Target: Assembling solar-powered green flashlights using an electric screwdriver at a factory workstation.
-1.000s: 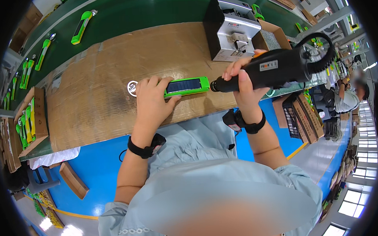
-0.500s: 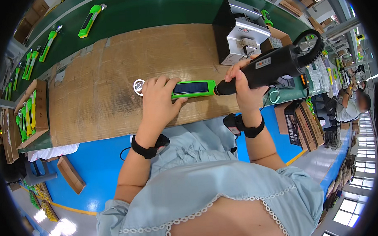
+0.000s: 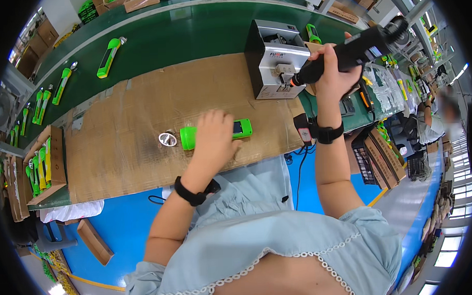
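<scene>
My left hand [image 3: 215,139] is closed over the middle of a green flashlight [image 3: 189,138] lying on the cardboard. Its wide round end shows on the left of the hand; the dark panel [image 3: 238,127] is partly covered by my fingers. Just left of the flashlight lies a shiny round reflector [image 3: 167,140]. In my right hand [image 3: 331,77] is a black electric screwdriver [image 3: 354,51], held tilted with its tip pointing down and left. That tip is at the front of a silver and black screw feeder [image 3: 278,60]; whether a screw sits on it cannot be seen.
A cardboard sheet [image 3: 116,151] covers the front of the green bench [image 3: 190,37]. Several green flashlights [image 3: 108,58] lie along the far left. At the left edge stands a carton [image 3: 57,159] of green and yellow flashlights. An orange-black tool [image 3: 367,97] lies at right.
My right hand has carried the screwdriver from the flashlight's right end up to the screw feeder. My left hand has shifted right along the flashlight, exposing its wide end.
</scene>
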Demonstrator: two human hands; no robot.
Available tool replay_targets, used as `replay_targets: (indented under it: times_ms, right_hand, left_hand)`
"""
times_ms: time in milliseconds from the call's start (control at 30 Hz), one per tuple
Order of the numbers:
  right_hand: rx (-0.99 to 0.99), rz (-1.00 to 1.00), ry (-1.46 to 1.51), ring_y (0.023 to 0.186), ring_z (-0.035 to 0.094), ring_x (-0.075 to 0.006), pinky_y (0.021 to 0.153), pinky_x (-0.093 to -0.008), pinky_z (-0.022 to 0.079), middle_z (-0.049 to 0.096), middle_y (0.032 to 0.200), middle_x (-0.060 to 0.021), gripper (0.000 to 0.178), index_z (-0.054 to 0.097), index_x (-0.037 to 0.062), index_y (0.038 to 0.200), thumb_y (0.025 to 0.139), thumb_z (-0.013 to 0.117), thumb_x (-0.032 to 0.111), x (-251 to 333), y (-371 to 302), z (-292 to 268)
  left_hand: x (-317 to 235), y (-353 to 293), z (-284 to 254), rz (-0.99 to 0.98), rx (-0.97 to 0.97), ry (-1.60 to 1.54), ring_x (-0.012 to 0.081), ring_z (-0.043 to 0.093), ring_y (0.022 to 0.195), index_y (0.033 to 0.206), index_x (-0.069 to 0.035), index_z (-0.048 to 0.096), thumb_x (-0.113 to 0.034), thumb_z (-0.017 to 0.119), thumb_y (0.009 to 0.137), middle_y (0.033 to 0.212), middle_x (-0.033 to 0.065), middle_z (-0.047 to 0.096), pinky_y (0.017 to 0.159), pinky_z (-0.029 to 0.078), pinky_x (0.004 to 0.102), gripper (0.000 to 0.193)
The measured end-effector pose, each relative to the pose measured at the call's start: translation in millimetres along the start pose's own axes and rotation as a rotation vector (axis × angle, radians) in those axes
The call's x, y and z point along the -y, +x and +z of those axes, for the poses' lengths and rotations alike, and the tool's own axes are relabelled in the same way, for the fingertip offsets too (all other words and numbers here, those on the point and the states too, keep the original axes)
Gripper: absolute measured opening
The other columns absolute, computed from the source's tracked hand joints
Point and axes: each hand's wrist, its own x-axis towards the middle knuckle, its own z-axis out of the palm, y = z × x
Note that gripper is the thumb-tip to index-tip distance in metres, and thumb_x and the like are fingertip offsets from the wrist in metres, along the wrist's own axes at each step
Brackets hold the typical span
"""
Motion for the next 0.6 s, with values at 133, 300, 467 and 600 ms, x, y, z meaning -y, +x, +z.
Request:
replay_targets:
  times_ms: [133,300,467,600]
  right_hand:
    - [0.025,0.004,-0.091,0.059,0.06,-0.017,0.058,-0.0283,0.049,0.059,0.07,-0.009,0.039,0.042,-0.0042,0.117,0.083,0.06,0.0,-20,9,5]
    - [0.12,0.073,-0.137,0.055,0.058,-0.0152,0.053,-0.0272,0.047,0.058,0.068,-0.0078,0.024,0.043,0.0006,0.098,0.082,0.06,-0.001,-18,21,11]
    - [0.131,0.12,-0.172,0.055,0.058,-0.0166,0.053,-0.0282,0.047,0.057,0.067,-0.0089,0.029,0.043,-0.0014,0.105,0.081,0.06,-0.002,-9,6,9]
    - [0.094,0.21,0.092,0.056,0.058,-0.0207,0.055,-0.0315,0.049,0.056,0.068,-0.0116,0.029,0.044,-0.0064,0.11,0.083,0.056,-0.001,11,-33,14]
  left_hand:
    - [-1,14,24,0.006,0.03,-0.094,0.0325,0.053,0.097,0.099,-0.004,0.06,-0.02,0.077,0.063,0.098,0.014,0.055,0.084,0.043,0.0411,0.043]
    - [3,15,30,0.008,-0.013,-0.13,0.0317,0.055,0.091,0.097,-0.005,0.062,-0.021,0.075,0.063,0.094,0.0131,0.055,0.079,0.046,0.0402,0.039]
    - [-4,11,33,-0.031,-0.034,-0.119,0.0311,0.055,0.09,0.097,-0.006,0.062,-0.02,0.075,0.061,0.094,0.0122,0.055,0.078,0.046,0.0401,0.04]
    - [-11,5,37,-0.034,-0.132,-0.087,0.0301,0.053,0.09,0.096,-0.007,0.062,-0.019,0.075,0.06,0.095,0.0112,0.054,0.076,0.045,0.0401,0.041]
